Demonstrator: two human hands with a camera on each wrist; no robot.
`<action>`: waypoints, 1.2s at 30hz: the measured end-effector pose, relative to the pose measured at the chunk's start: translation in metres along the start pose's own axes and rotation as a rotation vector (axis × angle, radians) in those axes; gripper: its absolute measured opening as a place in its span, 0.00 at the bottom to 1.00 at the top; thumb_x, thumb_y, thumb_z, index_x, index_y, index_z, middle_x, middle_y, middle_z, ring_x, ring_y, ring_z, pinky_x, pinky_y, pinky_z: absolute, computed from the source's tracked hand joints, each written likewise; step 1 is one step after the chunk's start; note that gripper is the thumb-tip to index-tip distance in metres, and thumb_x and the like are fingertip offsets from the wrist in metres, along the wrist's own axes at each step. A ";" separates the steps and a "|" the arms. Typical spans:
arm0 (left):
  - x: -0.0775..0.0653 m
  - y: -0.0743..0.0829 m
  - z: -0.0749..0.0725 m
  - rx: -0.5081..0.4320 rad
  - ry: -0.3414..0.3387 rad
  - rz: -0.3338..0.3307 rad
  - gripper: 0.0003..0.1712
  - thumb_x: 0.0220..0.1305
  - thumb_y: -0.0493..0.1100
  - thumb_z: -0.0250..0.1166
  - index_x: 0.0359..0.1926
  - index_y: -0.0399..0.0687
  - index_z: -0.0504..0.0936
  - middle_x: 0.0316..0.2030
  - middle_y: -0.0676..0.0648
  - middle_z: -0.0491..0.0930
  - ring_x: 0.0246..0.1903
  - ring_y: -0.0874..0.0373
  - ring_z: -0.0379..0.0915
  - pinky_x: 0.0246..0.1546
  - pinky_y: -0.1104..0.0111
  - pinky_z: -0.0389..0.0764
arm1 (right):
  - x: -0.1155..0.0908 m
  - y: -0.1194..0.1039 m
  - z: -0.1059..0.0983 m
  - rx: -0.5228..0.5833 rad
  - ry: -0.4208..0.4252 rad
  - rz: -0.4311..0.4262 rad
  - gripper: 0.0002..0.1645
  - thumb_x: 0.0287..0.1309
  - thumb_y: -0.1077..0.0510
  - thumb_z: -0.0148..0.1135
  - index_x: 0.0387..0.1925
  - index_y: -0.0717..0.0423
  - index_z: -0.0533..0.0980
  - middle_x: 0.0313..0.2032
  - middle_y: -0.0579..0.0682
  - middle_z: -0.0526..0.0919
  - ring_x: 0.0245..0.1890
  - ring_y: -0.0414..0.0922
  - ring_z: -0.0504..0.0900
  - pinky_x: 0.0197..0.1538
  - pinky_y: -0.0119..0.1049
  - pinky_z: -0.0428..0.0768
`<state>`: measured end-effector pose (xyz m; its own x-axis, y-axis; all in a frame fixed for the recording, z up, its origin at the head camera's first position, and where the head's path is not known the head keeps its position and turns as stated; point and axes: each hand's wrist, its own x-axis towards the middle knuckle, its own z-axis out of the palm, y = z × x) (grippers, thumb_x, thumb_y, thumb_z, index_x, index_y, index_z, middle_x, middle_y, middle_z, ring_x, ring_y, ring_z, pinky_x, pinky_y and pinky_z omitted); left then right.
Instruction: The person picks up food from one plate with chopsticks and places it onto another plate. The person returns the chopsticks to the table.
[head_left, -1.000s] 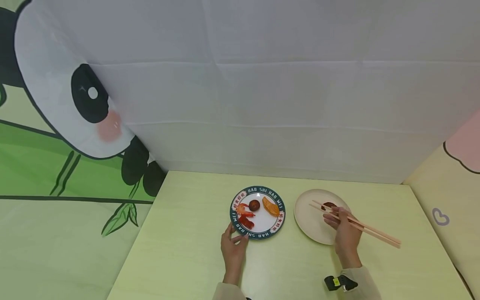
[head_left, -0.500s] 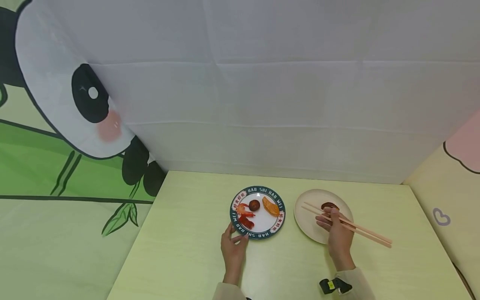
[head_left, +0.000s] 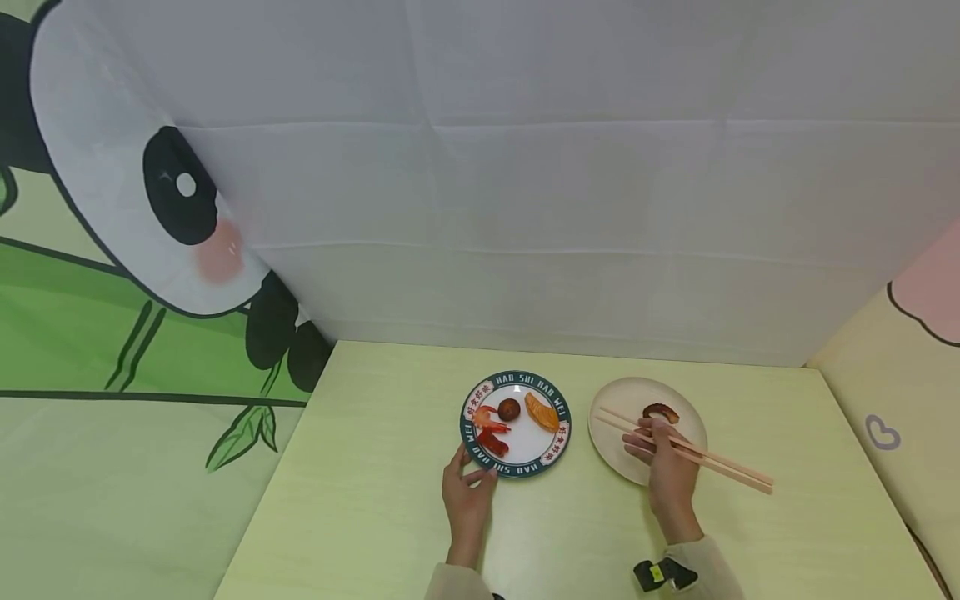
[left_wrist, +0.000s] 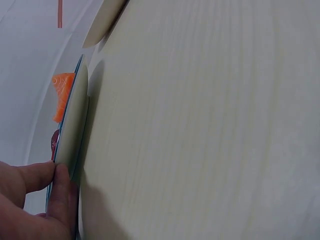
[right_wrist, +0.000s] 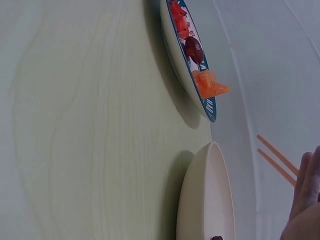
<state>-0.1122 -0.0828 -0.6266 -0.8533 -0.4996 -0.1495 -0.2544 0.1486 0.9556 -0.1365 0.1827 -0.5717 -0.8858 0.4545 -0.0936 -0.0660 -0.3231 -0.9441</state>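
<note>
My left hand (head_left: 468,498) pinches the near rim of a green-rimmed plate (head_left: 528,435), thumb and fingers on either side of its edge in the left wrist view. On this plate lie an orange salmon-like piece (head_left: 542,412), a brown ball (head_left: 508,409), a red-and-white shrimp-like piece (head_left: 489,418) and a red piece (head_left: 493,443). My right hand (head_left: 672,483) holds a pair of chopsticks (head_left: 731,470) over a cream plate (head_left: 626,396). Their tips are spread apart with nothing between them. Just beyond the hand, a curved dark brown piece (head_left: 662,412) rests on the cream plate.
Both plates stand on a pale yellow-green table (head_left: 390,467), with a gap between them. A white cloth wall (head_left: 540,233) rises behind the table's back edge. Printed cloth with a panda (head_left: 180,187) hangs at the left.
My right hand has moved left with the chopsticks, whose tips have left the dark brown piece. That piece stays on the cream plate, now more visible. The left hand has not moved.
</note>
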 end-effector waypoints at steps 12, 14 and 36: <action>0.001 -0.001 0.002 0.022 0.007 -0.026 0.40 0.61 0.29 0.72 0.74 0.34 0.71 0.57 0.36 0.77 0.44 0.49 0.82 0.42 0.67 0.86 | -0.007 0.006 0.006 -0.024 -0.041 0.008 0.23 0.81 0.60 0.51 0.48 0.84 0.76 0.27 0.49 0.90 0.27 0.40 0.91 0.35 0.34 0.88; 0.001 -0.001 0.002 0.026 0.007 -0.029 0.39 0.61 0.30 0.72 0.74 0.35 0.71 0.57 0.36 0.77 0.45 0.49 0.82 0.43 0.65 0.86 | -0.008 0.008 0.007 -0.022 -0.052 0.007 0.24 0.81 0.60 0.51 0.48 0.84 0.76 0.28 0.49 0.89 0.28 0.39 0.91 0.35 0.34 0.88; -0.001 0.002 0.001 0.001 0.006 -0.004 0.40 0.60 0.29 0.72 0.73 0.33 0.71 0.56 0.35 0.77 0.43 0.49 0.83 0.38 0.74 0.82 | -0.017 0.015 0.019 -0.036 -0.066 0.023 0.24 0.81 0.60 0.50 0.50 0.84 0.76 0.29 0.48 0.89 0.29 0.39 0.91 0.36 0.34 0.88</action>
<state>-0.1126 -0.0811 -0.6253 -0.8492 -0.5057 -0.1518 -0.2583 0.1471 0.9548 -0.1311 0.1540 -0.5783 -0.9152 0.3916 -0.0952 -0.0299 -0.3017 -0.9529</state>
